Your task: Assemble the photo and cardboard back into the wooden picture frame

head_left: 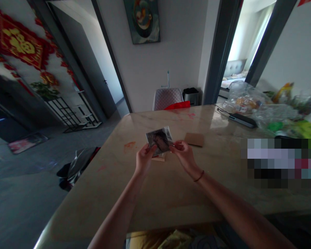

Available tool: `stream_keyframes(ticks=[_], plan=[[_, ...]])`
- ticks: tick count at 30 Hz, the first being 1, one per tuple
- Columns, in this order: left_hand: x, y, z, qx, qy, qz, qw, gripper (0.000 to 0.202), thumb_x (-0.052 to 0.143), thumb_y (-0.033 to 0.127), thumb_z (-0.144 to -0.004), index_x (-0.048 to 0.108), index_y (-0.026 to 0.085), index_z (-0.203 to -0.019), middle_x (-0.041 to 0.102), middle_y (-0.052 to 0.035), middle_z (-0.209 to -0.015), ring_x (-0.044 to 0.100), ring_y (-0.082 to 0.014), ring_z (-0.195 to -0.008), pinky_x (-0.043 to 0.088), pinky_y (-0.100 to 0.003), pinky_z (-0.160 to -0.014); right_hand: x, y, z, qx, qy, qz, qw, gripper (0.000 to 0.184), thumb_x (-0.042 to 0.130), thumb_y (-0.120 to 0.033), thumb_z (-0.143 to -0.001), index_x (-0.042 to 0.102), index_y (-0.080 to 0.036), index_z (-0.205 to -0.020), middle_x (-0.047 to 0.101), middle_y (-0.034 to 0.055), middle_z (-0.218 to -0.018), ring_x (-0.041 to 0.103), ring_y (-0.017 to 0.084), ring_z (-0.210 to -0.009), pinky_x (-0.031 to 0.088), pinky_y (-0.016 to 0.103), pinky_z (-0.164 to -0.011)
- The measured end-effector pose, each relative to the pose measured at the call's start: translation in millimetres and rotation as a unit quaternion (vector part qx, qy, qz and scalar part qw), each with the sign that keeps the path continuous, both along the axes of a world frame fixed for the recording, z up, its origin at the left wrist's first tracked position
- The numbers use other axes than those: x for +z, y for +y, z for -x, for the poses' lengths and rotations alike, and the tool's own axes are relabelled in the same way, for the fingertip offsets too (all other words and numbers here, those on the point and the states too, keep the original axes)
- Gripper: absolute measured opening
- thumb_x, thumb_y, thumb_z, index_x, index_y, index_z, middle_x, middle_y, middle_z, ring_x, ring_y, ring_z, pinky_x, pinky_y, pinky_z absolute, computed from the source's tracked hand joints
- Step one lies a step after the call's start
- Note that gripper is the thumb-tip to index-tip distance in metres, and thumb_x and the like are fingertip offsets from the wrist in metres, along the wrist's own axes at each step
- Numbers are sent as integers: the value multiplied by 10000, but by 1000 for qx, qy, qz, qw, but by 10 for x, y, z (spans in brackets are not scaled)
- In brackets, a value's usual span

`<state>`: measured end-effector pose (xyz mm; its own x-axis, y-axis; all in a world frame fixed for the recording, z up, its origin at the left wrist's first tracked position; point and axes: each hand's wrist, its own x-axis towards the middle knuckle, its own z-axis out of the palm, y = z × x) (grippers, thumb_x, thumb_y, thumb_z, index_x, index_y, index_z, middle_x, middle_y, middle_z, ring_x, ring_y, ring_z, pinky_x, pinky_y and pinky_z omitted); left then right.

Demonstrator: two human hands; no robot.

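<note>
Between my two hands, above the table, is a small dark picture card (159,140) with a shiny, clear-looking edge, perhaps a sleeve. My left hand (144,157) pinches its lower left corner, thumb on the front. At its right edge my right hand (183,154) closes thumb and fingers on it; a dark band circles that wrist. Below the card, a small reddish and tan flat item (159,158) lies on the table, mostly hidden by the card. To the right of my right hand lies a flat brown cardboard piece (194,139).
On the marble-look table (109,193), a black elongated device (242,120) with a cable lies at the right. Clear plastic bags (246,98) and a yellow-green package (309,129) crowd the far right. A quilted chair (168,98) with red material stands behind the far edge.
</note>
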<state>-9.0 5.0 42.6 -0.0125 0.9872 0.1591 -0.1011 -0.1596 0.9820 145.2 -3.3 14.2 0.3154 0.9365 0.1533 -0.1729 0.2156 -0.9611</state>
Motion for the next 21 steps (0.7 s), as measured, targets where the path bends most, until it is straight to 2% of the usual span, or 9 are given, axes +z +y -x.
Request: stream_keyframes(ticks=[3,7,11,14,16,18,19,21], plan=[[6,10,37,29,16,-29,999,337,706,402,-613,655,137,-815,608,27,-583,539,-84,-497,519,-215,-495,-12,10,-5,40,31,15,999,436,771,-346,-487,509,-207,-806,592,-43,-627,588,128,-569,444,251,-567],[-22,29,70,64,31,-54,996,289,708,375,-621,670,136,-778,542,54,-507,470,-56,-438,444,-162,-427,23,-3,-12,116,33,23,992,476,781,-335,-481,522,-205,-858,599,-44,-611,583,129,-540,450,265,-561],[-25,28,58,52,38,-54,996,322,710,384,-614,685,147,-831,542,56,-509,470,-62,-437,456,-177,-433,42,-5,-6,108,3,1,994,424,767,-390,-519,539,-207,-825,577,-49,-588,558,121,-535,451,255,-539],[-15,25,45,49,39,-46,997,333,715,382,-605,692,142,-835,556,52,-508,472,-62,-435,448,-174,-428,30,12,-15,105,18,17,994,390,700,-470,-590,555,-209,-842,615,-8,-685,583,146,-605,480,283,-560],[-10,27,44,54,25,-29,998,360,723,388,-593,691,137,-849,579,46,-529,488,-67,-446,461,-184,-436,18,20,-37,84,41,36,995,450,667,-494,-608,547,-221,-944,633,19,-791,602,167,-672,494,314,-601],[-8,26,45,50,11,-11,999,385,727,394,-585,687,133,-865,608,34,-569,514,-77,-471,481,-198,-447,11,13,-71,21,17,18,999,510,681,-481,-591,528,-227,-1006,624,44,-899,599,177,-747,489,331,-672],[-7,24,46,45,5,-7,999,391,728,395,-584,685,132,-871,620,28,-587,526,-82,-484,488,-202,-450,10,3,-89,-22,-22,-6,999,499,693,-469,-585,535,-225,-992,612,55,-934,588,183,-792,476,338,-721],[-7,16,42,36,1,-5,999,388,727,391,-590,684,133,-877,633,19,-612,539,-86,-499,494,-203,-454,15,-25,-121,-93,-130,-60,985,367,688,-458,-615,573,-215,-865,594,69,-936,551,200,-867,431,358,-818]])
